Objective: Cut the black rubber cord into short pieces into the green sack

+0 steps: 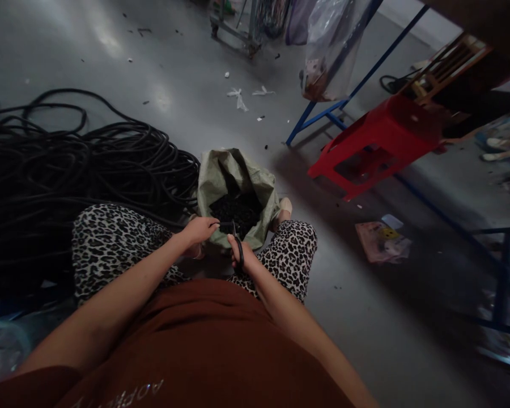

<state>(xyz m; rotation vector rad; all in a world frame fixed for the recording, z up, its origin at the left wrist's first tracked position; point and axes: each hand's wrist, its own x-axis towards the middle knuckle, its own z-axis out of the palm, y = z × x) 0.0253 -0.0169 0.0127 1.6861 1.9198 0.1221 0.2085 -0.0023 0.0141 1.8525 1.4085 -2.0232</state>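
Observation:
Between my knees stands an open pale green woven sack (206, 175), its rim folded out, with many small dark pieces (240, 208) inside. My left hand (199, 231) is closed on a black rubber cord (226, 224), whose end sticks out over the sack. The scissors (239, 252) have black handles and are gripped in my right hand (247, 258). Their blades point up toward the cord end; whether they touch it I cannot tell. To the left lies a large tangled heap of black cord (123, 153), reaching to the sack's side.
A red plastic stool (365, 147) lies tipped on the right, near a blue metal frame (318, 116). A clear plastic bag (329, 56) hangs there. Printed plastic packaging (382, 241) and white scraps (238, 98) lie on the grey floor. A wheeled metal stand (233, 37) is at the back.

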